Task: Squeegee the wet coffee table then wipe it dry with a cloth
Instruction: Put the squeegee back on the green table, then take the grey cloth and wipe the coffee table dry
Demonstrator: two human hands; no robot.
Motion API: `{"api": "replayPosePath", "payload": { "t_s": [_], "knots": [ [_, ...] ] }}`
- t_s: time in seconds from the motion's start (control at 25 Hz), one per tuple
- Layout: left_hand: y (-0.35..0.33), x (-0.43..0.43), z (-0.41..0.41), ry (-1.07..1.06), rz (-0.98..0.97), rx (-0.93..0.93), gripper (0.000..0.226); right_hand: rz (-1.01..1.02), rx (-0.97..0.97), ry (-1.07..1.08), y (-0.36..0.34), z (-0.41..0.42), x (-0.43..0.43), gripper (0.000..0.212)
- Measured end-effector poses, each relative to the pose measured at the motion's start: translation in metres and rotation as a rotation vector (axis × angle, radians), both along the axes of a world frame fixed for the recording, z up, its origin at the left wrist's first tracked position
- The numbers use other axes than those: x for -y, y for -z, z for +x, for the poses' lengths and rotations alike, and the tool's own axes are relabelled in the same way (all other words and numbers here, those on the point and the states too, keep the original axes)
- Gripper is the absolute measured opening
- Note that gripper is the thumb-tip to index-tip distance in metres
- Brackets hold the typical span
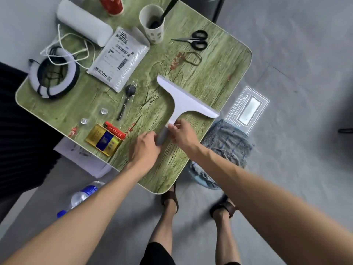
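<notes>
A white squeegee [183,101] lies blade-forward on the green wood-patterned coffee table [210,77], near its right front side. My left hand [146,145] grips the lower end of the grey handle. My right hand [182,133] pinches the handle just above it, where it meets the white head. A grey-blue cloth [227,142] lies in a basin on the floor, right beside the table's right edge.
The table's left half holds a cigarette pack [104,140], a red lighter [115,130], a white mailer [119,58], a coiled cable [55,73], a paper roll [84,22] and a cup [152,22]. Scissors [196,40] and a rubber band [193,58] lie at the back right. A water bottle [82,196] lies on the floor.
</notes>
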State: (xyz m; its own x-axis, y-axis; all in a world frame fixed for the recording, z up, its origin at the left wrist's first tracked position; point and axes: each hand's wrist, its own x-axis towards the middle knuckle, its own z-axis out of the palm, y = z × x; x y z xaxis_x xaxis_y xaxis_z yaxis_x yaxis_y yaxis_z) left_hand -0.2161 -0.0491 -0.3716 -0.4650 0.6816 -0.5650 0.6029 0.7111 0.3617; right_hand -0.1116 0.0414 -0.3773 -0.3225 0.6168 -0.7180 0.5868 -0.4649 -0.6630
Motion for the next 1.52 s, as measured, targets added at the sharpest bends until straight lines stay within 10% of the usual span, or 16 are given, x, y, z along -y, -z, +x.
{"api": "replayPosePath", "payload": {
  "t_s": [0.2,0.36,0.64,0.96,1.24,1.52],
  "knots": [
    [-0.044,-0.022,0.057,0.096,0.280,0.131,0.029,0.036,0.075,-0.112,-0.016,0.114,-0.016,0.007],
    [-0.010,-0.034,0.134,0.163,0.004,0.385,0.036,0.016,0.357,-0.158,0.018,0.215,-0.027,0.012],
    [0.133,-0.053,0.183,-0.057,-0.300,0.123,0.081,0.092,0.315,-0.306,0.125,0.254,-0.035,0.031],
    [0.139,-0.073,0.184,-0.017,-0.336,0.045,0.048,0.069,0.170,-0.266,0.131,0.270,-0.029,0.033],
    [0.061,-0.096,0.211,-0.158,-0.273,0.438,0.018,-0.013,-0.058,-0.088,0.084,0.293,-0.015,0.046],
    [-0.139,-0.186,0.318,-0.137,-0.185,0.735,0.030,-0.029,-0.393,0.390,-0.111,0.379,-0.052,0.031]
  ]
}}
